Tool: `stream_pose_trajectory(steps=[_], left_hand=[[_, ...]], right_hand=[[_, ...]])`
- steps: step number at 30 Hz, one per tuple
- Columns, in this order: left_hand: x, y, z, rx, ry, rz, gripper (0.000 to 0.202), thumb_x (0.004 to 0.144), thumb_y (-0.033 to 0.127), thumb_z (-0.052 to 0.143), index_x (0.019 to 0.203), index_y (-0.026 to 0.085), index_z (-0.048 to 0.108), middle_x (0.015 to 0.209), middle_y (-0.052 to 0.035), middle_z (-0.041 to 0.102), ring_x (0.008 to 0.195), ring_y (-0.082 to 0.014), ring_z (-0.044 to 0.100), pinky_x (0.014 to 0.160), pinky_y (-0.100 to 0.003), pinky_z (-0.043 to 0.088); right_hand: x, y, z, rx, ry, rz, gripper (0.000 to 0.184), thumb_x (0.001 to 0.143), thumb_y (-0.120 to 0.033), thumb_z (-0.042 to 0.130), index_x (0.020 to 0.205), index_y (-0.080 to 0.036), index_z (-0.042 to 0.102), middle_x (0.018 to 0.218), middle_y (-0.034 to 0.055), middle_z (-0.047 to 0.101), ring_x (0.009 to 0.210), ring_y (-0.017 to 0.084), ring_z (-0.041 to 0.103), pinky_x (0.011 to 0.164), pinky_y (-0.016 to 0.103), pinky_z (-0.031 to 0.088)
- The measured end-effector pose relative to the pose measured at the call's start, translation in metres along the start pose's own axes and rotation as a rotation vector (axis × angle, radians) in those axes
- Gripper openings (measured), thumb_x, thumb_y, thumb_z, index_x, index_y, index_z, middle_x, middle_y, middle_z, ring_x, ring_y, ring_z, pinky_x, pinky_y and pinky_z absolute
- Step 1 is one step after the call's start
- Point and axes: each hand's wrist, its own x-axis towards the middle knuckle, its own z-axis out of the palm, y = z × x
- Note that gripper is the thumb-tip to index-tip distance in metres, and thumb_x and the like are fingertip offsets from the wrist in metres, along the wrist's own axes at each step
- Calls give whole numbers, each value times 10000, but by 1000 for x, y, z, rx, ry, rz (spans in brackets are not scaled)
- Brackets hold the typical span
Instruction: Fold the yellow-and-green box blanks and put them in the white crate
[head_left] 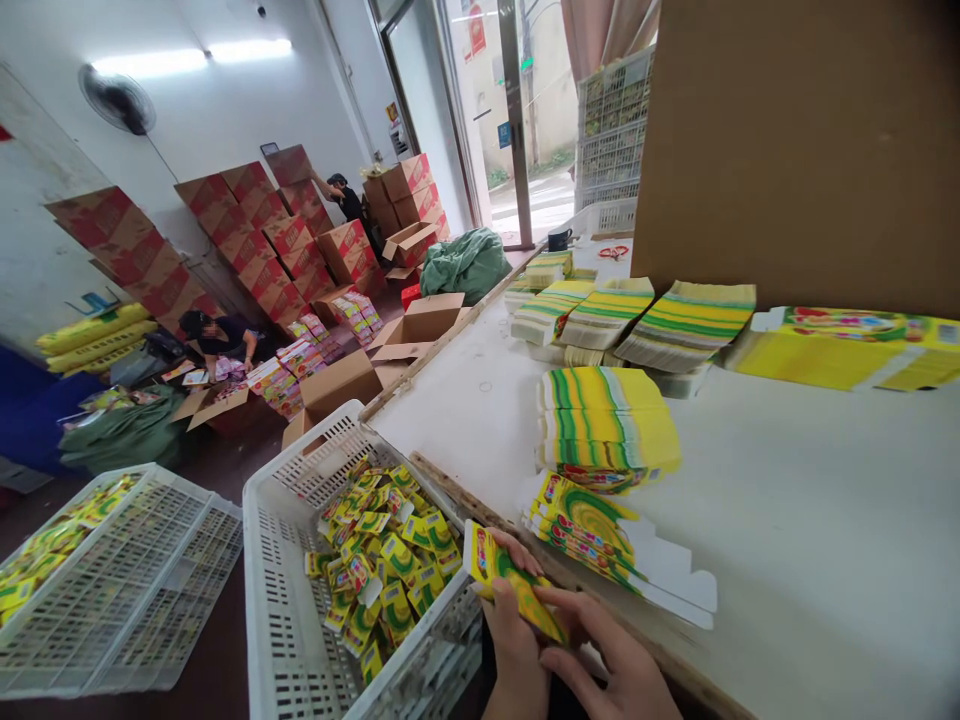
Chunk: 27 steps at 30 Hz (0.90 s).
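A small yellow and green printed carton (517,585) is held between my two hands at the table's front edge. My left hand (510,620) grips it around its left part, with the thumb on the near face. At the carton's right end, the fingers of my right hand (607,650) press on it. Just beyond my hands lies a fanned pile of flat cartons (585,530) with white flaps. A thick stack of flat yellow and green cartons (607,420) is behind that pile. To the left, a white plastic crate (270,590) holds many small filled-out cartons (397,560).
More carton stacks (690,320) line the back of the white table (810,520), beside a large cardboard sheet (787,150). Another crate (142,590) stands at the left. Open boxes (420,325) and a green sack (465,265) are on the floor. Two people (225,340) work farther off.
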Motion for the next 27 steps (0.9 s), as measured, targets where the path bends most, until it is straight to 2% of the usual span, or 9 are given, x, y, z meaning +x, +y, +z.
stream_pose_trajectory(steps=[4, 8, 11, 13, 16, 18, 21, 24, 27], left_hand=[[-6, 0, -1, 26, -148, -37, 785, 599, 912, 600, 919, 205, 715, 878, -76, 674, 904, -249, 641, 862, -358, 538], [-2, -4, -2, 155, -53, -5, 371, 821, 564, 715, 887, 200, 732, 859, -39, 716, 862, -184, 657, 855, -296, 522], [5, 0, -9, 260, -39, -1, 313, 849, 487, 719, 893, 178, 742, 881, -45, 742, 837, -171, 665, 817, -272, 523], [7, 13, -15, 329, -76, 76, 315, 862, 465, 711, 1024, 196, 735, 1005, -62, 749, 936, -194, 680, 865, -289, 529], [3, 49, -21, 450, -76, 355, 456, 881, 429, 697, 1301, 273, 618, 1263, -84, 678, 1154, -232, 639, 975, -331, 513], [-4, 75, -21, 593, -113, 476, 508, 872, 389, 713, 1351, 276, 584, 1325, -97, 640, 1244, -259, 593, 1069, -374, 464], [-10, 94, -13, 913, -363, 368, 822, 686, 394, 881, 1416, 253, 532, 1434, -130, 557, 1360, -347, 493, 1167, -480, 377], [-6, 84, -3, 1145, -566, 131, 1155, 446, 385, 986, 1466, 228, 469, 1425, -162, 553, 1329, -409, 502, 1130, -567, 404], [1, 60, -1, 1222, -634, -44, 850, 554, 334, 931, 1321, 206, 588, 1237, -126, 662, 1128, -360, 629, 1002, -525, 504]], right_hand=[[3, 13, -16, -31, 87, -7, 253, 899, -386, 612, 1061, -229, 726, 954, 63, 767, 853, 203, 743, 728, 231, 607], [1, 21, -24, -107, 245, 15, 237, 922, -425, 582, 876, -232, 712, 801, 33, 735, 722, 184, 701, 638, 215, 572], [2, 17, -30, -180, 251, -58, 231, 920, -405, 600, 791, -240, 694, 719, 17, 701, 659, 171, 670, 605, 215, 548], [4, 12, -39, -237, 239, -142, 178, 927, -367, 601, 851, -256, 718, 782, 17, 726, 712, 173, 697, 656, 221, 558], [9, 7, -57, -389, 253, -275, 160, 929, -327, 604, 1003, -305, 745, 884, 8, 749, 785, 178, 714, 728, 254, 554], [11, 7, -65, -511, 259, -365, 201, 934, -318, 590, 1058, -343, 747, 890, 0, 754, 795, 188, 706, 758, 295, 533], [12, 9, -63, -615, 181, -507, 247, 941, -270, 561, 1061, -381, 746, 850, -26, 761, 787, 182, 702, 902, 352, 488], [10, 11, -55, -626, 59, -586, 274, 922, -228, 574, 1058, -403, 735, 869, -55, 770, 855, 174, 716, 1113, 379, 376], [5, 13, -50, -621, 75, -569, 295, 897, -219, 602, 1085, -416, 714, 957, -50, 768, 1024, 210, 701, 1214, 425, 267]])
